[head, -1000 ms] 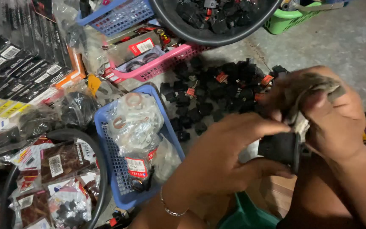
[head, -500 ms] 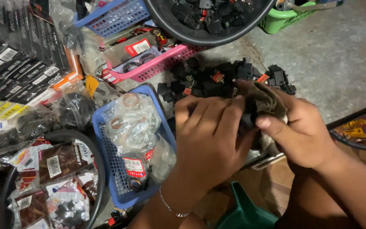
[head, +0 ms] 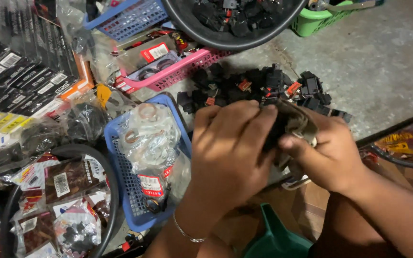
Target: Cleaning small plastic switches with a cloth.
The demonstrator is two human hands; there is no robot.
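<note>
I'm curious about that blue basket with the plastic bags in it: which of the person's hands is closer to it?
Left. The left hand hangs right beside the blue basket, by its right rim. The right hand lies farther off, beyond the left hand.

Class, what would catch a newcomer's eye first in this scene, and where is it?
At centre, the left hand and right hand close together around a small black part wrapped in grey cloth. Behind them a heap of small black plastic parts lies on the concrete floor; left sits a blue plastic basket.
</note>
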